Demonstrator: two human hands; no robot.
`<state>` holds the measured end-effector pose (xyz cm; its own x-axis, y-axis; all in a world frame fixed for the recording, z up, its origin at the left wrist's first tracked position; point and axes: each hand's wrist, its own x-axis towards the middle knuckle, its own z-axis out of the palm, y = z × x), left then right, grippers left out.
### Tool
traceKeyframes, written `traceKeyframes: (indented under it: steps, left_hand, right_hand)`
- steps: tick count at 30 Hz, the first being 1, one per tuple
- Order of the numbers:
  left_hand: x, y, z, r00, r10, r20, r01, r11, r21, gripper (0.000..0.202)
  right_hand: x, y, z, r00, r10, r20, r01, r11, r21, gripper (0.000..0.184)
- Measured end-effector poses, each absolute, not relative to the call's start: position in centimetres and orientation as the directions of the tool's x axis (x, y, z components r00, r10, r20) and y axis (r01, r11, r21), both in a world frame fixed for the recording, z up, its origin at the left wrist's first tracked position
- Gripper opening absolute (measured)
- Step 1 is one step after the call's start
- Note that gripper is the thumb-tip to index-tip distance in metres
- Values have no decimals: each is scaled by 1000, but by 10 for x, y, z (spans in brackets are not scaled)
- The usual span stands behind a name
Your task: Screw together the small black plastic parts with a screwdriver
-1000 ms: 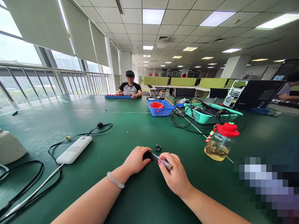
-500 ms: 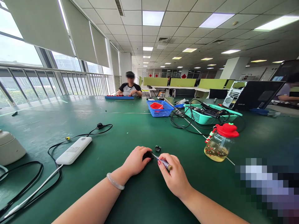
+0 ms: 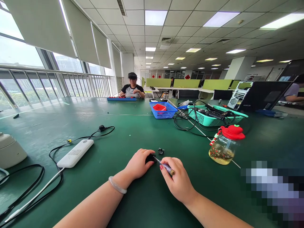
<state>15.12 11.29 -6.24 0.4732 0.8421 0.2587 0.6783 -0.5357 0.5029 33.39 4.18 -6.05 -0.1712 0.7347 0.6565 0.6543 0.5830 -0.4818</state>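
1. Writing first: the white oblong device on the left has small grey print on top, but on my head feed it's way too tiny to read.
2. Red diamond signs are up at the back of the office. Too far off for me to make out any lettering.
3. Left hand: thumb and fingers are clamped on a small black part, low over the green table. The grip covers a good chunk of it, so I can't see its full shape.
4. Right hand: thumb and forefinger are pinched around a screwdriver with a purplish handle, its tip at the black part's near right side. Can't tell whether it's seated in anything.
5. Just beyond both hands sits a little black clip, touched by neither.
6. What's different from a second ago: the screwdriver's butt end has dipped slightly toward me. The left grip looks the same.
7. Bigger change is across the table: the co-worker had a hand down at the end of the blue tray, and now it's raised in front of the chest.
8. The red-lidded jar stands off to the right, well apart from the work.
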Motion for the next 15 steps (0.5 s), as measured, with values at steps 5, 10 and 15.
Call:
traceKeyframes:
  steps: [5,10,15]
  left_hand:
    - [152,112,-62,472,836,278,667,-546,508,39]
    - [151,113,-63,473,829,298,659,-557,504,32]
    - [152,112,-61,460,837,295,661,-545,516,34]
  right_hand:
    - [334,42,-60,-179,752,634,660,570,-489,9]
    - [333,41,-60,-165,755,635,658,563,-499,9]
    - [333,41,-58,-148,735,662,652,575,-493,8]
